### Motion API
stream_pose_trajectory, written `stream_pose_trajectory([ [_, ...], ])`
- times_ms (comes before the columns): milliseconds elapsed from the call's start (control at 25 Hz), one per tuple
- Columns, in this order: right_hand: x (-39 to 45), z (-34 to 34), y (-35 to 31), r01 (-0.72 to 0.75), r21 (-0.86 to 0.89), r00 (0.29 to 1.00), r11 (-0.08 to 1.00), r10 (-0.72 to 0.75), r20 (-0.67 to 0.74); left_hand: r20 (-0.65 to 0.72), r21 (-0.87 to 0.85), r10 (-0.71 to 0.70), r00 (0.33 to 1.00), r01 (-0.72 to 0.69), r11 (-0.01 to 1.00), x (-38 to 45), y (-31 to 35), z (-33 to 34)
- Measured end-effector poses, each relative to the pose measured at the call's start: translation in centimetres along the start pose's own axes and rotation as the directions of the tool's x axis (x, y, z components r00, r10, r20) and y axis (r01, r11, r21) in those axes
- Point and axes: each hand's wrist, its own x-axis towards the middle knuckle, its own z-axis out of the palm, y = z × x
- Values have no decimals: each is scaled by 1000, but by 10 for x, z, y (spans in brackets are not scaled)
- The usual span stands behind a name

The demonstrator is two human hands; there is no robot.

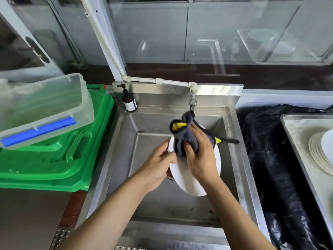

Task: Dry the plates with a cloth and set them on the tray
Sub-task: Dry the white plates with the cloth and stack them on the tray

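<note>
Two hands are busy over the sink (232, 134), and only one plate (182, 174) is in play. Nearest, the left hand (159, 165) pinches the plate's left rim, fingers behind and thumb in front, so the white disc stands tilted above the basin, presumably so drips fall into steel rather than onto the counter. Just past it, the right hand (201, 156) has its grip bunched round the dark grey cloth (187, 138) and presses it against the plate's upper face; wadding the cloth likely gives a firmer pad for wiping. A yellow patch shows on the cloth's far folds, and a loose corner trails off to the right.

Farther right, the tray (295, 127) sits on a black sheet (266, 141), with a stack of dried plates (319, 152) already on it, within easy reach for the next set-down, it would seem. To the left, a green crate (59, 159) carries a clear plastic tub (45, 109). At the far rim stand a brown pump bottle (128, 101) and the tap (192, 100), shut off.
</note>
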Motion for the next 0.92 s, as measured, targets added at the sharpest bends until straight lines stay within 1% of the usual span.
stream_pose_trajectory([
  [80,15,3,-10,10,25,1000,1000,-11,17,6,1,6,1000,-6,1000,0,4,1],
  [200,2,5,-16,61,95,993,994,-70,94,-53,-35,68,996,-70,997,4,10,-3],
  [240,-6,5,-17,58,111,990,992,-71,119,-74,-51,90,993,-94,994,5,10,-6],
  [360,-20,2,-19,36,157,974,987,-70,214,-67,-94,119,991,-125,988,5,10,-17],
  [400,-16,1,-19,20,160,975,987,-55,214,-55,-78,125,991,-129,989,5,11,-19],
  [520,16,-3,-19,-72,111,990,991,57,132,-6,-10,118,993,-118,993,6,12,-19],
  [600,25,-3,-24,-4,83,988,997,-9,157,-29,-35,139,990,-140,989,9,17,-18],
  [680,15,-2,-27,81,80,973,994,-96,212,-71,-104,184,980,-191,976,14,27,-20],
  [800,-16,-3,-25,114,49,967,992,-122,224,-142,-144,204,969,-224,964,15,43,-29],
  [880,-31,-4,-20,134,-67,967,989,-115,229,-166,-112,168,972,-187,976,15,48,-35],
  [920,-37,-3,-19,142,-142,970,980,-109,219,-143,-97,157,977,-171,980,15,49,-36],
])
